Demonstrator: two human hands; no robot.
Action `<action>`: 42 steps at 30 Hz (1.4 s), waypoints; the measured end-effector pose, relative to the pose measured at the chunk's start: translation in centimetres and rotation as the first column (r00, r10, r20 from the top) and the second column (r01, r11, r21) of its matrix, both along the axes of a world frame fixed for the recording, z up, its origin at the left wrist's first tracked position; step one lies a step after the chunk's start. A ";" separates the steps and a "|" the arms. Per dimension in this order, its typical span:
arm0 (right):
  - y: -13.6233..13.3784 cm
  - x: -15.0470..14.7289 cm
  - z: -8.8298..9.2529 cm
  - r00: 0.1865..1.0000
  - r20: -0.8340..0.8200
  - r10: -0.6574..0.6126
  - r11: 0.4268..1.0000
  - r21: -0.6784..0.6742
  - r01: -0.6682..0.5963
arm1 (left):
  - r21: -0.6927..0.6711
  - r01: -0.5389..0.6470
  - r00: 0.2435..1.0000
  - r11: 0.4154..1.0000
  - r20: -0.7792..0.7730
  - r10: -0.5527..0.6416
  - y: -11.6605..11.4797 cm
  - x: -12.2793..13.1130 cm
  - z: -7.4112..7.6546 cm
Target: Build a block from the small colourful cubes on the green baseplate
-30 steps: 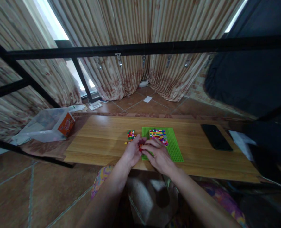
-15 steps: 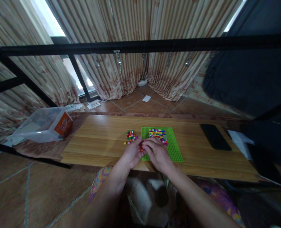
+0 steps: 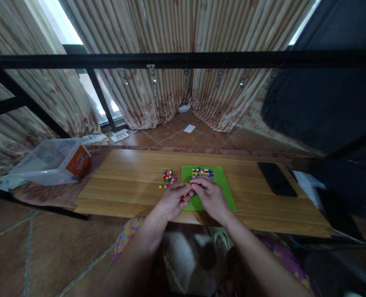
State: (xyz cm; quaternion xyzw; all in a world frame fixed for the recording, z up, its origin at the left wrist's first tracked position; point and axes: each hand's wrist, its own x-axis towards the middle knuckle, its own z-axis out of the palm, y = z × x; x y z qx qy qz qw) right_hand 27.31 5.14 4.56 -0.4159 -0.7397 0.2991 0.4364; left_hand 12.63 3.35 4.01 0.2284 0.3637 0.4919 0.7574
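Note:
My left hand (image 3: 175,200) is curled at the near left part of the green baseplate (image 3: 228,194), closed around small orange and yellow toy bricks (image 3: 184,195). My right hand (image 3: 210,194) meets it over the plate, thumb and forefinger pinching a small orange-red brick (image 3: 191,187). The fingertips of both hands nearly touch there. Behind my right hand, rows of multicoloured bricks (image 3: 202,171) are built on the plate, their near part hidden by the hand. Left of the plate lies a small pile of loose bricks (image 3: 168,176) on the wooden table.
A black phone (image 3: 277,179) lies on the right of the wooden table (image 3: 121,177), with white paper (image 3: 306,185) beyond it. A clear plastic box (image 3: 53,161) with an orange label stands off the left end. A black metal bar (image 3: 170,60) crosses above the far side.
My right hand has drawn slightly back from my left palm, and an orange-red brick now shows at its fingertips. More of the loose pile is uncovered. The whole view has shifted slightly.

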 end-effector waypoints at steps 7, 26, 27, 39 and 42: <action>-0.4 -0.2 0.0 0.989 0.079 -0.126 0.974 0.197 0.108 | -0.038 -0.028 0.999 0.999 0.027 0.029 -0.1 0.6 0.0; 1.5 2.6 -1.0 0.996 -0.058 -0.070 0.996 -0.058 0.067 | 0.200 -0.205 0.797 0.958 -0.534 0.282 1.1 1.3 -2.0; 1.4 2.6 -0.9 0.997 -0.035 -0.062 0.997 -0.050 0.060 | 0.211 -0.199 0.787 0.957 -0.547 0.284 1.1 1.3 -2.1; 0.8 2.3 -0.6 0.958 0.286 0.013 0.992 0.113 -0.048 | 0.245 -0.166 0.754 0.955 -0.592 0.283 1.1 1.5 -2.3; 0.8 2.0 -0.9 0.941 0.336 -0.033 0.989 0.146 -0.018 | 0.248 -0.171 0.758 0.954 -0.585 0.288 1.1 1.5 -2.3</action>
